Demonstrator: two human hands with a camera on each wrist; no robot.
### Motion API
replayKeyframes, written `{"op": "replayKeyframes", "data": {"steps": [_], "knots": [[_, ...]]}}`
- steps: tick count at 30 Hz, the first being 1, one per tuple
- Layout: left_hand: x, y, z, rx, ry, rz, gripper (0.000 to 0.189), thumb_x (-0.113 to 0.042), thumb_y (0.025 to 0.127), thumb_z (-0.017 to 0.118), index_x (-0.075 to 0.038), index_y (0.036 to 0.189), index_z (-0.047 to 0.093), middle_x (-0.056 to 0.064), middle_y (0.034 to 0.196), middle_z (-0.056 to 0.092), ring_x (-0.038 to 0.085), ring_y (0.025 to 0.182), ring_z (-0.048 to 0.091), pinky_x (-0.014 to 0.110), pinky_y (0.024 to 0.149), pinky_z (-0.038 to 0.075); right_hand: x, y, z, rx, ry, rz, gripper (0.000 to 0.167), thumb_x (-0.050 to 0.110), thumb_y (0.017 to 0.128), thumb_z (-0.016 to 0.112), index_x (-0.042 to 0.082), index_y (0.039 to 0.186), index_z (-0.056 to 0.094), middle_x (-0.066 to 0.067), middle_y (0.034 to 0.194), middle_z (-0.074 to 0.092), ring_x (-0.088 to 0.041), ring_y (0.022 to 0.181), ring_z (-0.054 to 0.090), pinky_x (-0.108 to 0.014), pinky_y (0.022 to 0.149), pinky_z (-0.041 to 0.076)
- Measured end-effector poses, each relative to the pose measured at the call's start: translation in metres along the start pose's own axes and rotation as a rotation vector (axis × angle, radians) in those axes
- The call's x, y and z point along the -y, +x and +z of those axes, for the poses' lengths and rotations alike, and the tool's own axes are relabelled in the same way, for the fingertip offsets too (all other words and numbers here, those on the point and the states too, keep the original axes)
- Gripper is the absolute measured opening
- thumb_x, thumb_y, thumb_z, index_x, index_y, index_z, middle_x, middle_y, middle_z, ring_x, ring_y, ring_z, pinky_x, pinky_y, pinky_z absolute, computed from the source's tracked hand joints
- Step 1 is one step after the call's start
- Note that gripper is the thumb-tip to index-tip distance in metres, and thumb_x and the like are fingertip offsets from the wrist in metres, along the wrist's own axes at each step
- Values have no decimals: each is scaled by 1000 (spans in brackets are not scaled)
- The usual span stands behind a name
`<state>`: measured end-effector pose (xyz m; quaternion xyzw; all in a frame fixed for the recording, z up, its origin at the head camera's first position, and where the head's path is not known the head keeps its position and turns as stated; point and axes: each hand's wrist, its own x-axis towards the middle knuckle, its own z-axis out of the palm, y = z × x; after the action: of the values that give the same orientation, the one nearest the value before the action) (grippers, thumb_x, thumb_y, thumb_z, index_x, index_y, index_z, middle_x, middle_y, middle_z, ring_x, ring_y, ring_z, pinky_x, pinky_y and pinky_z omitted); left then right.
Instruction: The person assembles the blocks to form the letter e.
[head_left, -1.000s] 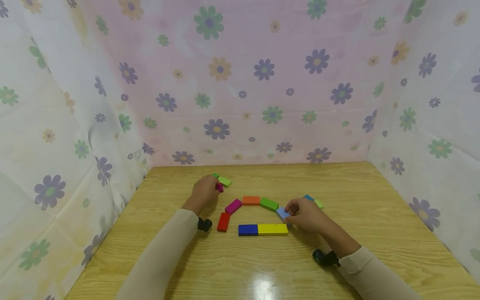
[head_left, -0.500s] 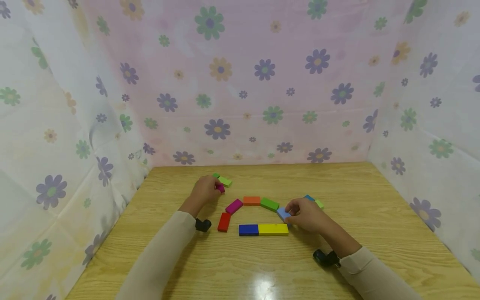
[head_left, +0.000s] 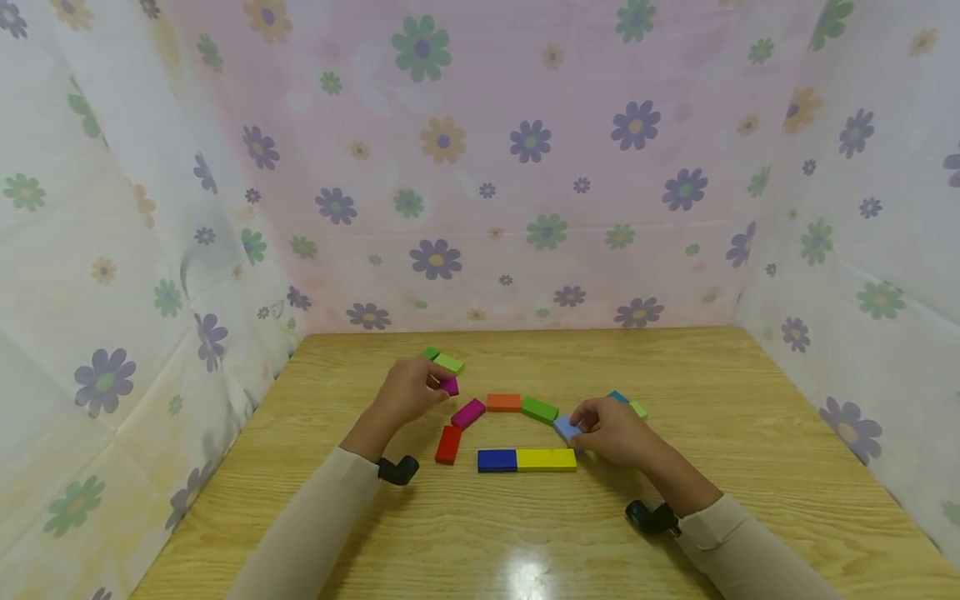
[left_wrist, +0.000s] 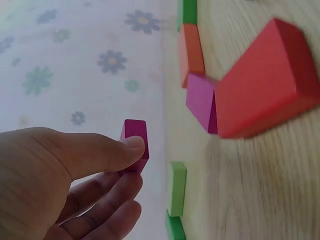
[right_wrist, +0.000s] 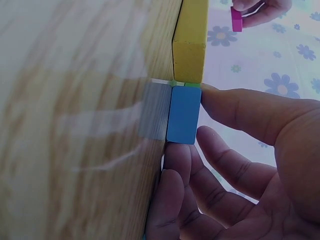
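Observation:
My left hand (head_left: 408, 390) pinches a magenta block (left_wrist: 135, 129) between thumb and fingers, raised off the table behind the arc's left end. My right hand (head_left: 617, 429) has thumb and fingers around a light blue block (right_wrist: 184, 114) lying on the table. That block forms the right end of an arc with a red block (head_left: 448, 445), a second magenta block (head_left: 468, 413), an orange block (head_left: 503, 403) and a green block (head_left: 539, 409). Inside the arc's open side, a dark blue block (head_left: 497, 461) and a yellow piece (head_left: 546, 460) lie end to end.
At the back left lie a light green block (head_left: 449, 363) and a darker green one (head_left: 431, 353). Behind my right hand, a blue block (head_left: 618, 397) and another light green block (head_left: 638, 409) show partly. Flowered cloth (head_left: 510, 167) surrounds the wooden table (head_left: 450, 533) on three sides.
My left hand has drawn the magenta block away from the green blocks, toward me and slightly right. My right hand stays on the light blue block.

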<state>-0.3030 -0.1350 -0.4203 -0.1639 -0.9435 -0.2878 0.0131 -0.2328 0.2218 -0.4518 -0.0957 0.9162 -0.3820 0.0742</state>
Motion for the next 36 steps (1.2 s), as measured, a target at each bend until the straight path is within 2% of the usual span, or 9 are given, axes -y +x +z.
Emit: {"op": "replayKeyframes", "data": {"steps": [6, 14, 20, 24, 30, 36], "knots": [[-7, -15, 0, -2, -14, 22, 19, -16, 90, 82, -16, 109, 81, -3, 99, 75, 15, 93, 70, 33, 78, 61, 0, 0, 0, 2, 9, -3, 23, 18, 88, 83, 10, 106, 71, -3, 101, 68, -19, 93, 64, -34, 77, 55], [-15, -32, 1, 39, -23, 65, 19, -16, 89, 82, -15, 108, 82, -2, 102, 72, 13, 90, 65, 30, 73, 55, 0, 1, 1, -1, 2, 4, 23, 18, 87, 83, 11, 106, 72, -3, 100, 67, -18, 91, 63, -34, 77, 55], [-15, -38, 7, 41, 29, 75, 17, -22, 88, 84, -21, 106, 83, -5, 105, 73, 18, 96, 63, 36, 80, 53, 2, 2, 2, 0, -6, 7, 23, 18, 88, 83, 11, 106, 72, -2, 100, 68, -18, 92, 64, -34, 78, 55], [-17, -42, 10, 21, 76, 71, 18, -29, 86, 86, -26, 103, 83, -9, 105, 73, 18, 97, 63, 35, 78, 51, 2, 1, 1, 1, -5, 1, 23, 18, 88, 83, 10, 106, 72, -3, 99, 68, -18, 92, 63, -34, 77, 55], [-18, -46, 13, 12, 136, 129, 19, -34, 82, 89, -28, 100, 84, -11, 102, 75, 19, 97, 64, 41, 86, 44, 1, 1, 1, -2, -8, 7, 23, 19, 87, 83, 11, 106, 72, -2, 100, 68, -18, 93, 63, -34, 78, 55], [-18, -49, 15, 67, 141, 184, 22, -35, 80, 91, -27, 99, 82, -15, 94, 74, 16, 93, 64, 45, 92, 42, 0, 1, 1, -9, -13, 10, 23, 19, 87, 83, 12, 106, 72, -2, 101, 68, -18, 93, 63, -35, 80, 55]]}}
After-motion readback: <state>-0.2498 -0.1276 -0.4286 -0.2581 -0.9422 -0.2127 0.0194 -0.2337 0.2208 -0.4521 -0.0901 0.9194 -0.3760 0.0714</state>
